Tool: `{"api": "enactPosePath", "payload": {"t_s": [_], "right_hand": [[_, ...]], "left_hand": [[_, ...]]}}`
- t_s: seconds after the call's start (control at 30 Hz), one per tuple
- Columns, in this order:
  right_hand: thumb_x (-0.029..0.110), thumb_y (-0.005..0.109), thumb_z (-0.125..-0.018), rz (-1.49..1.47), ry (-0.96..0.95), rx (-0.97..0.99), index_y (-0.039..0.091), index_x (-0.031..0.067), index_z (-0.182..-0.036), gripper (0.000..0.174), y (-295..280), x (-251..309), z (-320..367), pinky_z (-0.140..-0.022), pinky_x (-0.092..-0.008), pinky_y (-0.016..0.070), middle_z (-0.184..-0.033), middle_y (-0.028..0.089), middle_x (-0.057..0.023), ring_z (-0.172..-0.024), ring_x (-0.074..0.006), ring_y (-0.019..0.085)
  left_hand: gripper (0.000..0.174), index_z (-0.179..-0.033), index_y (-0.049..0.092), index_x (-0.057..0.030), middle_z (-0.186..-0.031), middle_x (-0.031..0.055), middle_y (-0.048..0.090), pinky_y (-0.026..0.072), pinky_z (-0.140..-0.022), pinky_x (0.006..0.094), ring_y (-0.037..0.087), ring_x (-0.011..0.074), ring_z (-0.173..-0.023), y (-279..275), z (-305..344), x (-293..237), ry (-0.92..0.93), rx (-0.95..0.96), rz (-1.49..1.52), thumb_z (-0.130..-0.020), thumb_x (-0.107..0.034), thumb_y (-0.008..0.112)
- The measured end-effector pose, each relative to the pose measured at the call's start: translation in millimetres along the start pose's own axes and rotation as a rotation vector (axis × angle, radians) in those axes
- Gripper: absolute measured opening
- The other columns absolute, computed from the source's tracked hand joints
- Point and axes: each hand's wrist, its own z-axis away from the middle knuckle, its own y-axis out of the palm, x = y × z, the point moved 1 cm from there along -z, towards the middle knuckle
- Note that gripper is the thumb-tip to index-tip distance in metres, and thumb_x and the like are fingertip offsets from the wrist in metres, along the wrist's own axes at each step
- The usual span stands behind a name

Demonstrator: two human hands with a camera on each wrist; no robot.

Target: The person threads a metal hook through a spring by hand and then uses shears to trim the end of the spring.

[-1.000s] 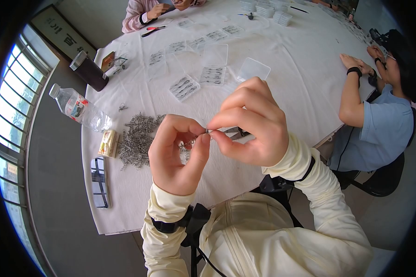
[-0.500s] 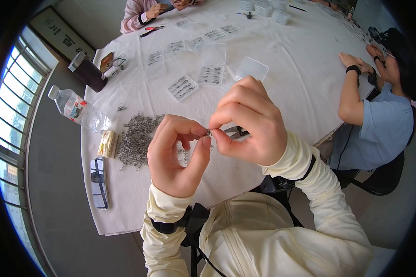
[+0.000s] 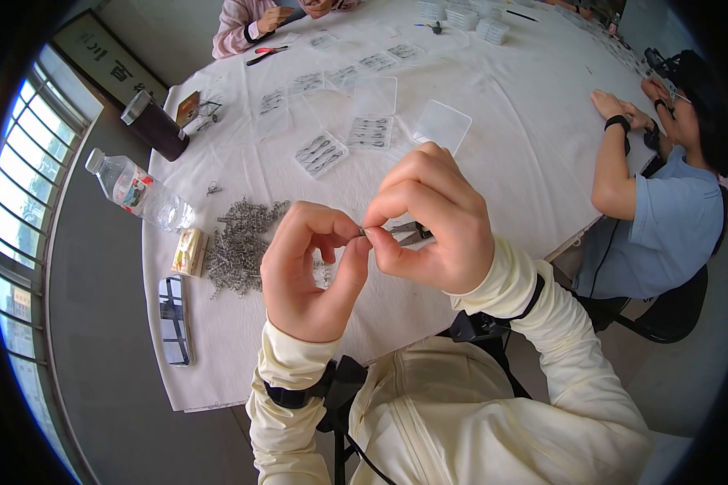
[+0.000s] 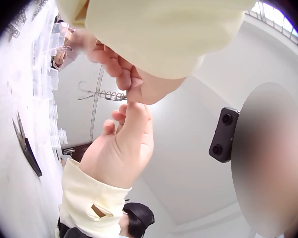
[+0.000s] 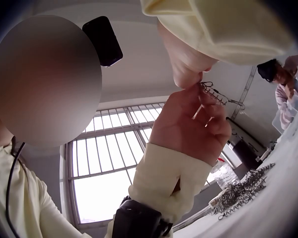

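A small wire spring (image 4: 109,95) with a thin hook at its free end is held between the two hands. My left hand (image 3: 309,271) pinches it between thumb and forefinger. From the other side, my right hand (image 3: 437,226) meets it with thumb and forefinger pressed together, fingertips touching the left ones. In the head view the fingers hide most of the spring; the right wrist view shows its coils (image 5: 213,94) beyond the fingertips. Beside the left hand lies a tangled pile of wire springs (image 3: 241,246). Dark-handled pliers (image 3: 416,234) lie behind the right hand, partly covered.
Clear boxes of hooked wire pieces (image 3: 322,155) stand farther back, near an open lid (image 3: 443,128). On the left are a water bottle (image 3: 141,192), a dark tumbler (image 3: 158,127), a tissue pack (image 3: 189,252) and a phone (image 3: 175,319). Other people sit around the table.
My right hand has shifted slightly left and down, still at the spring. My left hand stays almost in place, and the small loop seen below the fingertips half a second ago no longer shows.
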Motion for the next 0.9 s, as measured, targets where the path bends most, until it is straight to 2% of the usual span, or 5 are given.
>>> {"api": "enactPosePath", "payload": {"t_s": [0.43, 0.9], "right_hand": [[0.006, 0.071, -0.057, 0.176, -0.118, -0.040, 0.058, 0.0136, -0.077, 0.025, 1.3, 1.5, 1.5, -0.066, -0.0298, 0.0353, -0.080, 0.054, 0.0028, -0.075, -0.0167, 0.053], [0.007, 0.071, -0.057, 0.139, -0.143, -0.059, 0.058, 0.0136, -0.078, 0.026, 2.0, 1.3, 1.9, -0.065, -0.0305, 0.0352, -0.081, 0.053, 0.0028, -0.076, -0.0171, 0.053]], "left_hand": [[0.011, -0.089, 0.054, -0.0006, -0.084, 0.0002, 0.055, 0.0397, -0.066, 0.0215, 0.045, 0.0077, -0.071, 1.6, 3.4, -2.5, -0.138, -0.009, 0.076, -0.081, 0.003, 0.062], [0.010, -0.093, 0.053, 0.0004, -0.087, 0.0001, 0.054, 0.0396, -0.069, 0.0208, 0.046, 0.0067, -0.074, 0.9, 3.9, -1.3, -0.112, 0.022, 0.195, -0.085, 0.002, 0.060]]}}
